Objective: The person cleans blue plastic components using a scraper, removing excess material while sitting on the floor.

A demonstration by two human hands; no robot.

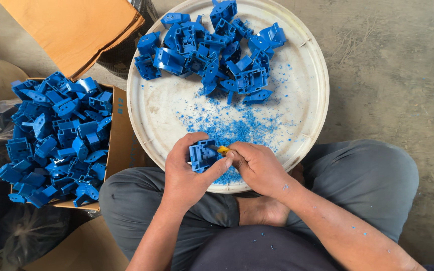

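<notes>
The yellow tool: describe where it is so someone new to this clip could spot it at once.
Start at the big round white tray resting over the seated person's lap. At its near edge, above the heap of blue shavings, the left hand grips one blue plastic part. The yellow tool pokes from the right hand against that part, the only yellow thing among blue.

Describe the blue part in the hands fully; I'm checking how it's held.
The blue part is a small moulded piece, plastic by its look, boxy with ribs and open pockets. The left hand grips it from below and the side, thumb across its lower edge. The right hand presses a yellow-handled tool against its right edge. It sits above the white tray's near rim, over blue shavings.
</notes>
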